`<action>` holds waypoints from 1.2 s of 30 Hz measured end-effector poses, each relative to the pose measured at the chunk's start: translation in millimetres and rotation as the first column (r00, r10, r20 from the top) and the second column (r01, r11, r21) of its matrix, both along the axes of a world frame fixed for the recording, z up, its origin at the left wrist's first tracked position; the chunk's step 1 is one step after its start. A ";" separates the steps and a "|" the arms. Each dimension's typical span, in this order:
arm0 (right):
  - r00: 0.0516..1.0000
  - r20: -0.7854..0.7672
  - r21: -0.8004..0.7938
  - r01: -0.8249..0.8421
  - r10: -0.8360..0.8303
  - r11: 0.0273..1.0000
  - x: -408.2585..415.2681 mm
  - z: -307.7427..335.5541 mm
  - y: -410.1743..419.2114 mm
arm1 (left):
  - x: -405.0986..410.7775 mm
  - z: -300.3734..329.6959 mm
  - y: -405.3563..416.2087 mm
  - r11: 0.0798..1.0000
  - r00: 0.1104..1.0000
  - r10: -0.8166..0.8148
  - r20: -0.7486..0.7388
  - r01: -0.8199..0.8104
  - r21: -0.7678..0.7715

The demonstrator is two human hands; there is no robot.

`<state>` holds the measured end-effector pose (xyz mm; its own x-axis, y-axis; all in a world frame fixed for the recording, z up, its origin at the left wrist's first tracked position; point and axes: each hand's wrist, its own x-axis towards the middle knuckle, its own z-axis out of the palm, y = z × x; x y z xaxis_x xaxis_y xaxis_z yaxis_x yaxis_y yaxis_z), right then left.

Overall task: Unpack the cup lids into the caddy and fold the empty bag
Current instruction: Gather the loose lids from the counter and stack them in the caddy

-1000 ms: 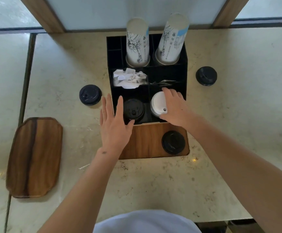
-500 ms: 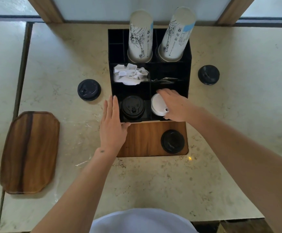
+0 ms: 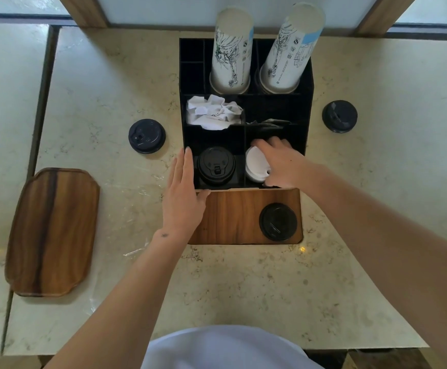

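A black compartmented caddy (image 3: 307,107) stands on the marble counter. My right hand (image 3: 281,162) reaches into its front right compartment and grips a stack of white lids (image 3: 254,166) standing tilted there. Black lids (image 3: 215,166) fill the front left compartment. My left hand (image 3: 182,193) lies flat, fingers together, against the caddy's front left corner. Loose black lids lie on the counter at left (image 3: 147,136) and right (image 3: 339,116); a third (image 3: 278,222) sits on a wooden board (image 3: 230,217) before the caddy. A clear plastic bag (image 3: 137,193), barely visible, lies flat left of the caddy.
Two stacks of printed paper cups (image 3: 231,51) (image 3: 287,54) stand upside down in the caddy's back row. White crumpled napkins (image 3: 211,113) fill a middle compartment. A second wooden tray (image 3: 53,233) lies at the left. A window frame runs behind the counter.
My right hand pushed the white lids deeper into the front right compartment. My left hand slid forward to the caddy's front left corner.
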<state>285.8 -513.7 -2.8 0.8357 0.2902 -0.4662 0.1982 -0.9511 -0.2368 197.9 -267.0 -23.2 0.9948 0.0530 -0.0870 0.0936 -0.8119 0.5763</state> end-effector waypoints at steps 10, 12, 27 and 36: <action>1.000 -0.016 -0.073 0.003 -0.004 0.997 -1.1 3.3 7.3 | -9.9 14.9 -6.7 0.999 0.999 0.040 -0.025 -0.039 0.005; 0.999 -0.010 -0.052 0.050 -0.051 0.997 -8.1 5.6 9.2 | -24.8 21.4 -12.6 0.997 0.996 0.068 0.053 -0.066 -0.039; 0.845 0.054 0.227 0.509 -0.532 0.830 -182.5 -33.5 -2.9 | -86.7 20.2 -97.0 0.738 0.687 0.034 -0.726 -0.507 -0.446; 0.782 -0.079 0.464 0.577 -0.618 0.672 -174.8 -15.3 -12.0 | -64.7 28.0 -96.6 0.505 0.604 0.174 -0.777 -0.733 -0.457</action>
